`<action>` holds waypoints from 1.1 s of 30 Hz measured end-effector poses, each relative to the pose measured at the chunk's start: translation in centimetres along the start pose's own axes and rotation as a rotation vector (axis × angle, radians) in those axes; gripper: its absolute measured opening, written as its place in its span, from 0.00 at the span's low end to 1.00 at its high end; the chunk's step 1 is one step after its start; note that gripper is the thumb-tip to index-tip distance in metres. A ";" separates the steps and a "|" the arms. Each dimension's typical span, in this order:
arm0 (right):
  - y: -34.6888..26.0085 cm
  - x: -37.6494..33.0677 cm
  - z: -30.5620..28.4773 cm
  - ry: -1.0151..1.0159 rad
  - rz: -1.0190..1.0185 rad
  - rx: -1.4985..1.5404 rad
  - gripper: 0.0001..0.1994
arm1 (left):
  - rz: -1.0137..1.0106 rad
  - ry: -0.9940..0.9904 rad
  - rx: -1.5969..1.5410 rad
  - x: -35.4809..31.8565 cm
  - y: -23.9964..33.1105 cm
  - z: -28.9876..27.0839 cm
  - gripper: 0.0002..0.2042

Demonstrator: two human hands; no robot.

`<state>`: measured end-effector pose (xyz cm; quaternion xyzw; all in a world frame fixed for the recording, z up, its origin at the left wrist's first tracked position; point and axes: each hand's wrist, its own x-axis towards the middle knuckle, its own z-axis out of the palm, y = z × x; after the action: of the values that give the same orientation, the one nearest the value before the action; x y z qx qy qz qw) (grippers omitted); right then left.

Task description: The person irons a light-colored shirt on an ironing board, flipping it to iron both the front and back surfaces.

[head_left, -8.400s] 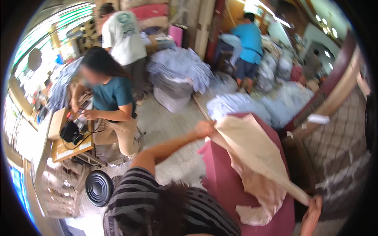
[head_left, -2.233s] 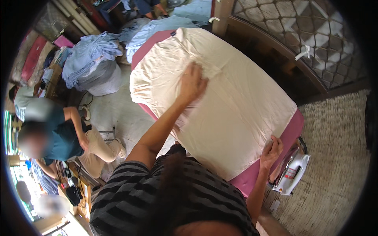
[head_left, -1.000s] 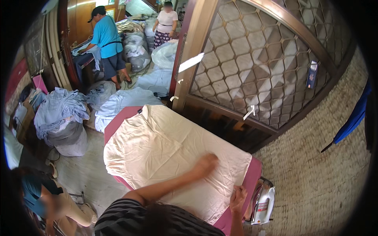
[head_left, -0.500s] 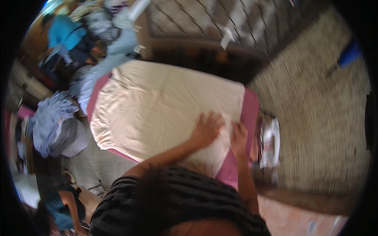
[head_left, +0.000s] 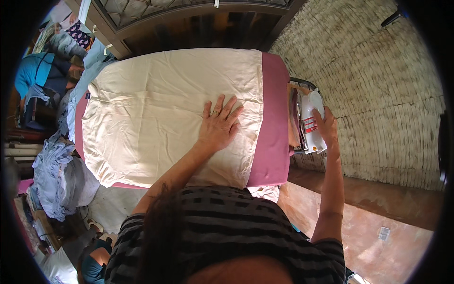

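Note:
A cream shirt (head_left: 165, 78) is spread over an ironing board with a dusty pink cover (head_left: 276, 109). Its hem lies toward the right, a small dark tag at its left end, and soft creases run across the cloth. Pressed flat near the hem, my left hand (head_left: 219, 123) has its fingers spread and wears a ring. My right hand (head_left: 327, 127) is closed around the handle of a white iron (head_left: 309, 137) with a red label. The iron sits on the rest beyond the board's right end; its soleplate is turned out of sight.
Bluish laundry (head_left: 54, 175) is heaped at the left. A person in a blue top (head_left: 33, 78) is at the upper left, and another person (head_left: 94, 262) at the lower left. A dark framed screen (head_left: 198, 28) stands behind the board. A rough pale wall (head_left: 378, 94) is at the right.
My right hand has left the shirt's hem and moved right onto the iron. My left hand remains flat on the cloth. The whole view has shifted.

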<state>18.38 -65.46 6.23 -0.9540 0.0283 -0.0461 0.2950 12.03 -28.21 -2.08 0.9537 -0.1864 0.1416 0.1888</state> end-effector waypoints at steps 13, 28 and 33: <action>-9.8 -7.3 -2.7 0.020 -0.002 0.002 0.24 | -0.006 -0.051 0.043 0.3 -0.8 0.1 0.29; -17.0 -3.1 8.5 0.011 -0.176 -0.039 0.21 | -0.228 -0.065 0.176 -2.0 -5.4 -2.4 0.29; -17.5 -3.9 9.1 -0.004 -0.256 0.000 0.21 | -0.333 0.049 0.191 -4.2 -9.7 -4.8 0.28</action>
<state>15.89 -45.63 8.41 -0.9498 -0.0943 -0.0817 0.2870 11.28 -16.57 -2.24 0.9812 -0.0072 0.1487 0.1229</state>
